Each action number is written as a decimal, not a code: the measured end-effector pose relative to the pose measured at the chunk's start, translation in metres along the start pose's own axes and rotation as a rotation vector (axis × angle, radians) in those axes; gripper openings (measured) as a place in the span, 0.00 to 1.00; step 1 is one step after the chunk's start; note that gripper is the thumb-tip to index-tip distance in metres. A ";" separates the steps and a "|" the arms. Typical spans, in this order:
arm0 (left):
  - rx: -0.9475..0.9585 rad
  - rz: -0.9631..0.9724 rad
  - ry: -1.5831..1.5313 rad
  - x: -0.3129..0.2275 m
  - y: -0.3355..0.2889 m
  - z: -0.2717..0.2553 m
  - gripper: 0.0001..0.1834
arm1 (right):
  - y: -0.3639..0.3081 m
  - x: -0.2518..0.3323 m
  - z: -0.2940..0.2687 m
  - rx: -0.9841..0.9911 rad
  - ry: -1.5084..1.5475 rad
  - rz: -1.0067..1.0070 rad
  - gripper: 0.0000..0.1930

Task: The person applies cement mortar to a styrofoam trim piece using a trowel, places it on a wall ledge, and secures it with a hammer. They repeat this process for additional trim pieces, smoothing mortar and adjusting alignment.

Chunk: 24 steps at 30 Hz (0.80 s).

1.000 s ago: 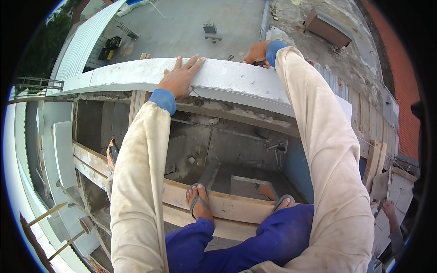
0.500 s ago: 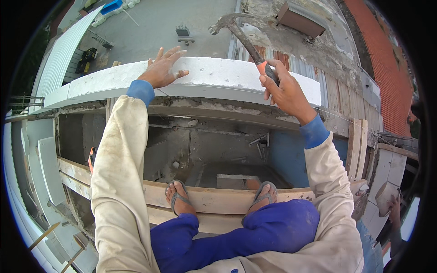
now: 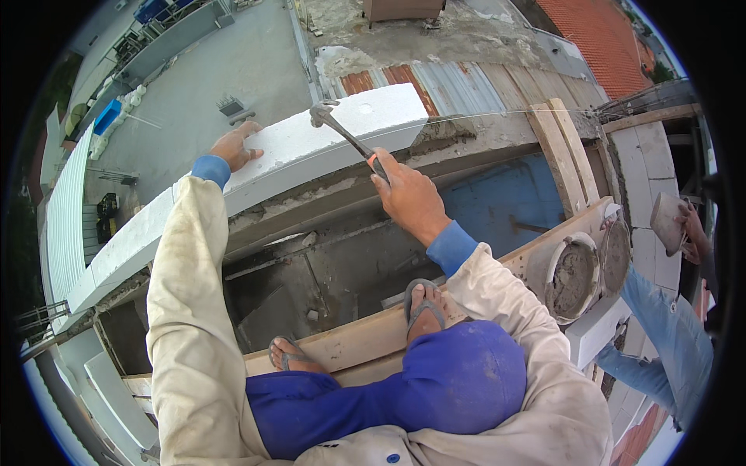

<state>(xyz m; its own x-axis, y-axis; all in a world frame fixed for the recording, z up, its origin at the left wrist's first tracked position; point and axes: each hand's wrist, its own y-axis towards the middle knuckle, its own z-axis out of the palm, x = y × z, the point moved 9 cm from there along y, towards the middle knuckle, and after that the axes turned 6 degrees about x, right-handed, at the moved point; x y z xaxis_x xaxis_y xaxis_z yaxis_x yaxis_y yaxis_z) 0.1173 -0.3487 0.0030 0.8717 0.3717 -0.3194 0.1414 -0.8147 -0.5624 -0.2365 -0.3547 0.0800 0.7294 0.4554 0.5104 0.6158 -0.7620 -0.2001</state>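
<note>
My right hand [image 3: 410, 194] is closed round the dark grip of a claw hammer [image 3: 350, 138]; some orange shows on the handle. The hammer's metal head is over the upper face of a long white block [image 3: 342, 116], near its far edge; whether it touches cannot be told. Farther left along the same block, my left hand [image 3: 235, 147] rests at the far edge, fingers apart and holding nothing. The block lies on a rough mortar-covered wall [image 3: 311, 194], in line with more white blocks [image 3: 132, 245].
My sandalled feet stand on wooden planks [image 3: 342, 346] above a deep opening. A bucket of mortar [image 3: 571, 276] stands at right. Beyond it, another person's hand [image 3: 690, 225] holds a pale container [image 3: 668, 224]. A thin string [image 3: 497, 115] runs right from the block; upright boards [image 3: 561, 155] stand near it.
The view has swung right, bringing the mortar bucket and another person's legs into sight. My hammer has come down toward the block. My left hand has shifted to the block's far edge.
</note>
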 end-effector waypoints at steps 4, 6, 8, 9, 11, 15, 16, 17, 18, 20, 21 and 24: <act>-0.048 0.028 0.071 0.000 0.001 0.000 0.31 | -0.003 0.008 -0.018 -0.132 0.093 -0.136 0.20; -0.017 0.040 0.035 0.005 0.003 0.009 0.30 | -0.009 0.011 -0.029 -0.259 0.209 -0.211 0.21; -0.025 0.026 0.016 0.009 0.009 0.005 0.30 | -0.012 0.012 -0.039 -0.381 0.240 -0.273 0.21; -0.013 0.013 0.014 0.010 0.010 0.004 0.30 | -0.010 0.011 -0.036 -0.378 0.226 -0.262 0.21; 0.028 0.010 0.038 0.005 0.009 0.006 0.34 | 0.003 -0.011 -0.010 -0.100 0.040 -0.051 0.21; -0.049 0.191 0.084 -0.048 -0.007 0.002 0.48 | -0.021 -0.060 -0.003 -0.091 0.361 -0.040 0.20; -0.071 0.223 0.075 -0.063 -0.016 0.008 0.52 | -0.043 -0.082 0.003 -0.097 0.445 0.033 0.20; -0.067 0.182 0.169 -0.076 -0.018 0.015 0.54 | -0.068 -0.102 0.010 -0.156 0.564 0.101 0.20; -0.038 0.086 0.254 -0.082 -0.021 0.026 0.55 | -0.085 -0.123 0.022 -0.190 0.694 0.179 0.20; -0.038 -0.034 0.369 -0.088 -0.031 0.036 0.57 | -0.103 -0.164 0.042 -0.303 0.893 0.278 0.19; -0.070 -0.051 0.405 -0.092 -0.034 0.036 0.58 | -0.107 -0.184 0.051 -0.348 0.999 0.352 0.19; -0.186 -0.055 0.470 -0.095 -0.035 0.028 0.62 | -0.051 -0.245 0.058 -0.298 1.222 0.560 0.19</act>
<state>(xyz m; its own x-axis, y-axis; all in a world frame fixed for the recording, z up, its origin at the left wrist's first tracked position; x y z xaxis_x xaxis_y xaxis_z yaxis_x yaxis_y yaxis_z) 0.0165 -0.3431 0.0309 0.9714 0.2109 0.1089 0.2371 -0.8810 -0.4094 -0.4292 -0.4003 -0.0835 0.0384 -0.5143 0.8568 0.1298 -0.8476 -0.5145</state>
